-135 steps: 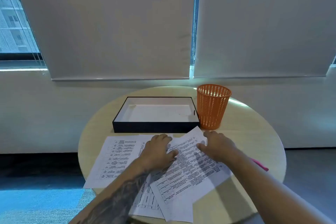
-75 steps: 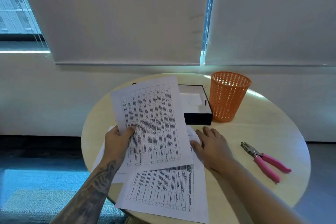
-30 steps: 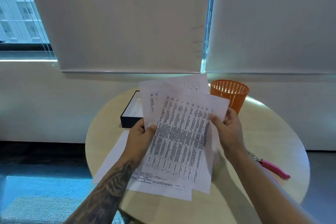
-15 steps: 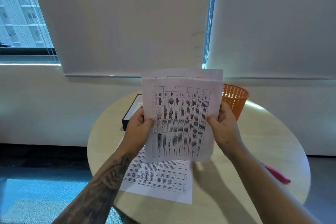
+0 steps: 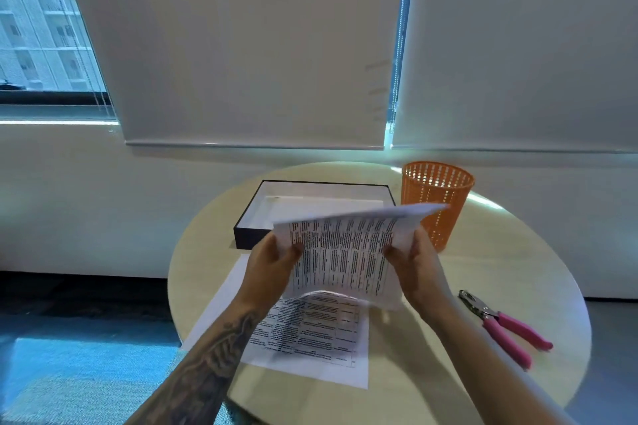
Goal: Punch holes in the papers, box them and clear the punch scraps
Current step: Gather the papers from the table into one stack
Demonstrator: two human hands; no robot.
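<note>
Hands square up a small stack of printed papers (image 5: 340, 252) above a round counter (image 5: 483, 272), the left hand (image 5: 272, 264) and the right hand (image 5: 416, 266) each pinching one side edge, fingers closed on the sheets. The stack is tipped forward, its top edge leaning toward the open black box (image 5: 310, 207) at the back of the counter, and its lower edge hangs just above one more printed sheet (image 5: 310, 331) lying flat near the front rim. Motion blur softens the stack's far edge, so the number of sheets cannot be told. An orange mesh bin (image 5: 436, 197) stands just right of the box. A pink-handled hole punch (image 5: 504, 326) lies on the counter to the right, apart from both hands and untouched.

No holes show in any sheet, so the work appears to sit at its gathering stage, with punching, boxing and scrap clearing all ahead. Done well, this step likely means a loose grip while the edges are tapped level on the counter, then a firmer pinch so the sheets do not fan out again. The flat sheet probably belongs in the stack before the punch is picked up. Punching over or close to the bin would keep scraps from scattering.
</note>
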